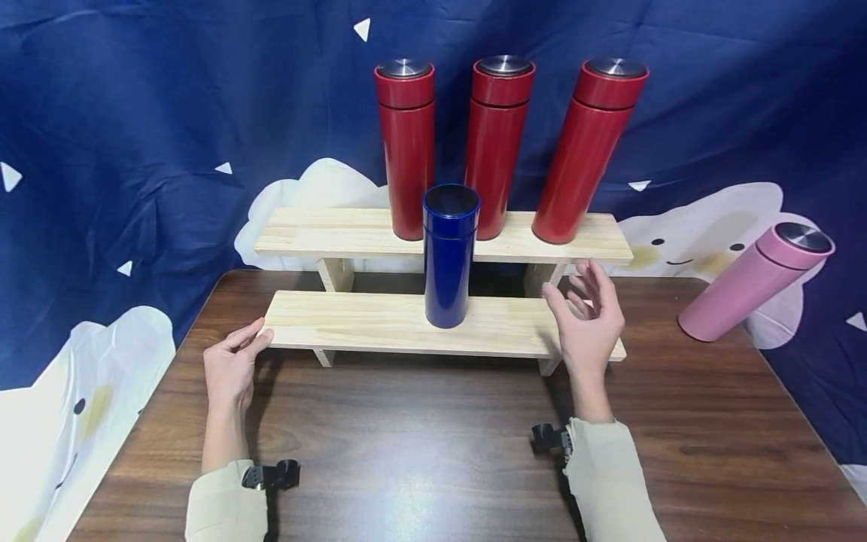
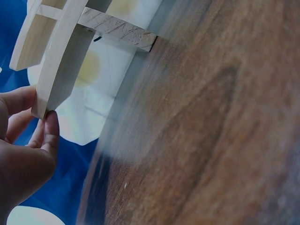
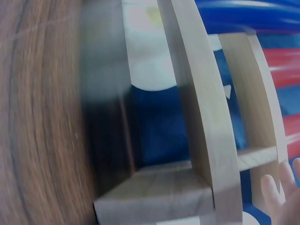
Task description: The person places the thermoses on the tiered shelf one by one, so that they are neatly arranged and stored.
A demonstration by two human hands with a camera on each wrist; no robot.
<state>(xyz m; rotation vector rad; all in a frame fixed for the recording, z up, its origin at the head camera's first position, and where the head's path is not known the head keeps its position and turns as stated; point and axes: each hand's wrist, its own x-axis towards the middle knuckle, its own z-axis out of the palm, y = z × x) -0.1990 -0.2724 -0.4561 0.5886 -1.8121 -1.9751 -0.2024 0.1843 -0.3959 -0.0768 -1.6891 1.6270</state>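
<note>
A two-tier wooden shelf [image 1: 352, 320] stands on the table. My left hand [image 1: 232, 363] pinches the left end of its lower board, thumb on one face and fingers on the other, as the left wrist view shows. Above the right part of that board is my right hand [image 1: 588, 324], fingers loosely bent and parted from the thumb, with nothing between them. A dark blue thermos bottle [image 1: 448, 271] stands upright on the lower board, right of its middle. Three red thermos bottles, left [image 1: 409, 165], middle [image 1: 497, 158] and right [image 1: 588, 162], stand on the upper board.
A pink thermos bottle [image 1: 748, 290] stands on the brown wooden table [image 1: 406, 436] at the right, near its back edge. Behind everything hangs a blue cloth [image 1: 169, 113] with white clouds and triangles.
</note>
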